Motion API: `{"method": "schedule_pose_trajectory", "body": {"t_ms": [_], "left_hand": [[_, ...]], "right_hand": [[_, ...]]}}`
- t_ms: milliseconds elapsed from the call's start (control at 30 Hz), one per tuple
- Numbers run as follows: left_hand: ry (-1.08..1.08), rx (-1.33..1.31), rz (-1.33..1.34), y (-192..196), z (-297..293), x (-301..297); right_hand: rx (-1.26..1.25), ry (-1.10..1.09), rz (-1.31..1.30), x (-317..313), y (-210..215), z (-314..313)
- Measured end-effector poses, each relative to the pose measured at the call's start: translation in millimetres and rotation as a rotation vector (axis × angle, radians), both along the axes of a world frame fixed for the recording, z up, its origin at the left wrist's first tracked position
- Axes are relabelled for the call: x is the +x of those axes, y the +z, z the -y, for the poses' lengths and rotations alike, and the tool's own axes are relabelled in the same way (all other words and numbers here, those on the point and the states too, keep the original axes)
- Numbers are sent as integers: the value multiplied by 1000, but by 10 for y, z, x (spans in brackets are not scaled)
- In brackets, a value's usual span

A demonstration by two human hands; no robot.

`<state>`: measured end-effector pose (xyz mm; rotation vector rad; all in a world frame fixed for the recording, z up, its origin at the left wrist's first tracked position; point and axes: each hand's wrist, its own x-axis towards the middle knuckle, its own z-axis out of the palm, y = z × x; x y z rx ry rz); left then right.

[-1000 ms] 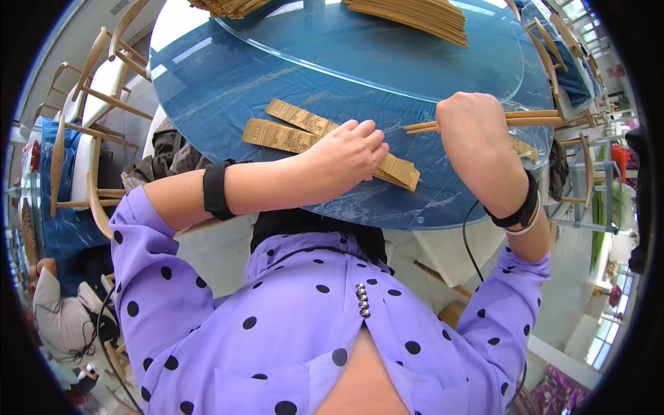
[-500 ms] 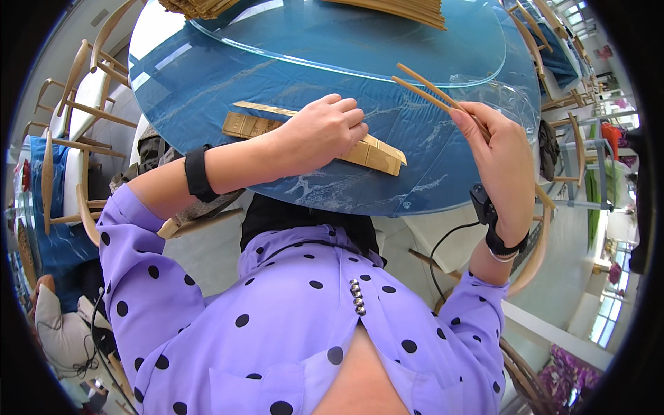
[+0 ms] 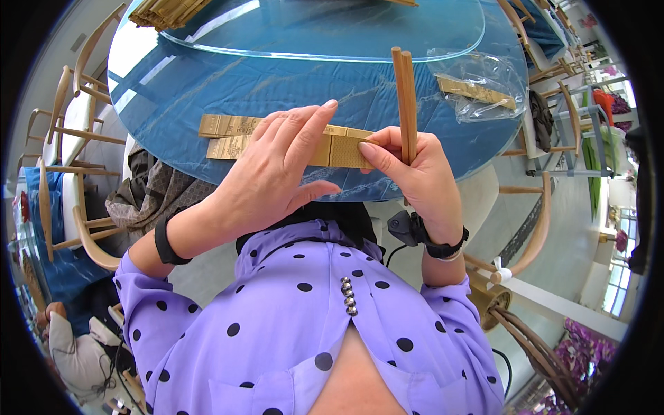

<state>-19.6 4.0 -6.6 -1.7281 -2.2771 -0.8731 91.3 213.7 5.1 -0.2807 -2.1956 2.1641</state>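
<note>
Two chopsticks (image 3: 403,97) stand nearly upright in my right hand (image 3: 422,169), held side by side. The thumb and forefinger of that hand also pinch the right end of a flat gold paper chopstick sleeve (image 3: 349,151) above the table's near edge. My left hand (image 3: 273,162) lies across the middle of the sleeve with its fingers stretched and the thumb apart, hiding that part. A second gold sleeve (image 3: 225,124) lies just behind the first, overlapping it. Whether the left palm touches the paper I cannot tell.
The round blue table (image 3: 166,114) carries a raised glass turntable (image 3: 311,57). A stack of gold sleeves (image 3: 162,12) lies at the far left. At the right is a clear plastic bag (image 3: 494,66) with a gold strip (image 3: 477,92). Wooden chairs (image 3: 79,117) stand around.
My right hand has come down and left with the chopsticks, which have turned from slanting to upright, and now pinches the sleeve's end. My left hand's curled fingers have stretched out.
</note>
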Motion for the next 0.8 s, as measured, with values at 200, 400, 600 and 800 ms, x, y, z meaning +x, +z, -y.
{"method": "schedule_pose_trajectory", "body": {"t_ms": [200, 400, 600, 800], "left_hand": [[-111, -161, 265, -74, 81, 96], [-169, -62, 160, -121, 130, 57], [-231, -69, 55, -102, 129, 25], [-224, -122, 82, -111, 124, 26]], "right_hand": [[-139, 231, 125, 29, 124, 20], [-170, 394, 242, 47, 141, -85], [-259, 497, 171, 9, 40, -100], [-286, 463, 165, 24, 42, -47]]}}
